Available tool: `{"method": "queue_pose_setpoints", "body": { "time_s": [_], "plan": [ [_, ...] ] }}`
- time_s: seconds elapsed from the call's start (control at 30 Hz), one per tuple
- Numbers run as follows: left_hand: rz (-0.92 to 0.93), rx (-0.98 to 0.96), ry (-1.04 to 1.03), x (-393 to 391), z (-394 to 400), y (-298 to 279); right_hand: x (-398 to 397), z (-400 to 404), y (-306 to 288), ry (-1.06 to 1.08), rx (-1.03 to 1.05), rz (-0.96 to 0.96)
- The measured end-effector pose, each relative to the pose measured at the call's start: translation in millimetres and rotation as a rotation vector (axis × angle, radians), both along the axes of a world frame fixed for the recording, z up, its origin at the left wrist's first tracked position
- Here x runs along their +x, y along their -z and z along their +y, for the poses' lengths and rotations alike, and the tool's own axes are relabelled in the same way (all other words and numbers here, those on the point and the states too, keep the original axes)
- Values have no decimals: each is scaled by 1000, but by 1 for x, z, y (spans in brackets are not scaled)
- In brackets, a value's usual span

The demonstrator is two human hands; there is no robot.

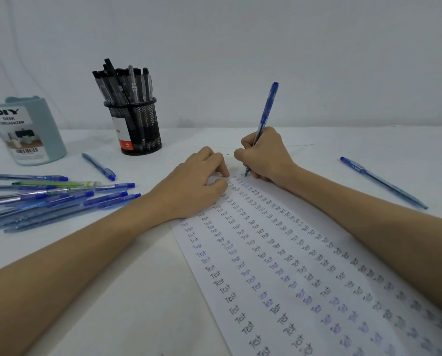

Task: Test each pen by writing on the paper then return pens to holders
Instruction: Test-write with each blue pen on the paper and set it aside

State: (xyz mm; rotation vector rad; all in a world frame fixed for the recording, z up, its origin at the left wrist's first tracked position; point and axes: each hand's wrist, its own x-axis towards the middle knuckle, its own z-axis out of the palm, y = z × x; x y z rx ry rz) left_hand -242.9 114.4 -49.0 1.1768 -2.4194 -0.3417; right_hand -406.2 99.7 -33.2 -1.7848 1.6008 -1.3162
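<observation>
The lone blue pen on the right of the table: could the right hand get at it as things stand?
Probably not right away: the right hand is gripping another blue pen at the paper. The lone blue pen lies apart with bare table around it, so the path looks free.

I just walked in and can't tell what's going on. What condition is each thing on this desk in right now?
Right hand: grips a blue pen, tip on the paper.
Left hand: rests on the paper, fingers curled, pinning it.
Paper: flat, covered in columns of "Test".
Mesh holder: upright, full of black pens.
Teal organizer: upright, contents not visible.
Pen pile: loose on the table, left.
Single blue pen: lying at right.
</observation>
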Motion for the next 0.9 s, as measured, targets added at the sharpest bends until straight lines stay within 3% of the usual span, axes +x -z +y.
{"method": "queue_pose_setpoints", "body": {
  "time_s": [0.9],
  "plan": [
    [-1, 12, 3, 0, 0, -1, -1, -1, 0, 62, -21, 4]
  ]
}}
